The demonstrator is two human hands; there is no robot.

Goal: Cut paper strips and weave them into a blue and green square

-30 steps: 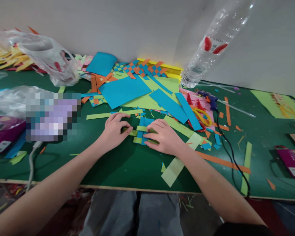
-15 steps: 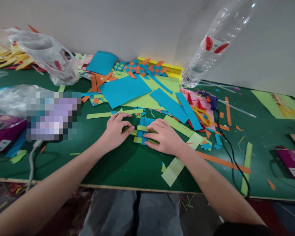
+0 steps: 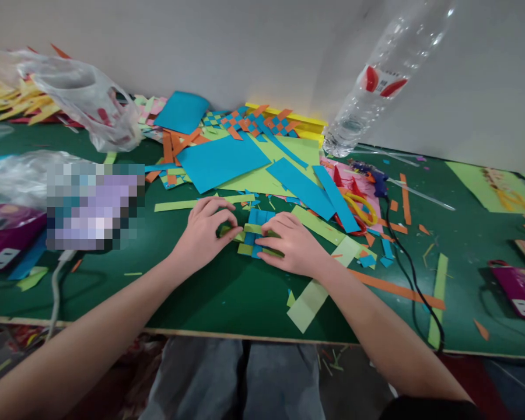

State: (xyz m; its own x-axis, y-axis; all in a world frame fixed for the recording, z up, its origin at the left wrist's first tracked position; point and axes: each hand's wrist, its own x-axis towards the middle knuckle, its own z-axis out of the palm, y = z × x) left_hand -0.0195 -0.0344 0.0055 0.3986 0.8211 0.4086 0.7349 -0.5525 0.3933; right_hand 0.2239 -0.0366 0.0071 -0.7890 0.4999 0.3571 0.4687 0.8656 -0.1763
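On the table, a small weave of blue and green paper strips (image 3: 256, 217) lies between my hands. My left hand (image 3: 205, 236) is at its left side, thumb and forefinger pinched on the end of a green paper strip (image 3: 240, 237) that runs into the weave. From the right, my right hand (image 3: 296, 245) holds the weave down, its fingers bent over the blue strips and hiding the right part. A pale green strip (image 3: 308, 306) lies below my right wrist.
Blue paper sheets (image 3: 223, 160), woven orange-and-blue pieces (image 3: 236, 121) and scissors with yellow handles (image 3: 363, 209) lie behind. A plastic bottle (image 3: 354, 114) stands back right. A glue gun (image 3: 378, 181) trails a black cord (image 3: 406, 256). At left are a phone (image 3: 98, 210) and plastic bags (image 3: 87, 99).
My left thumb and forefinger have shifted slightly along the green strip, and the hand has turned a little. My right hand stays on the weave.
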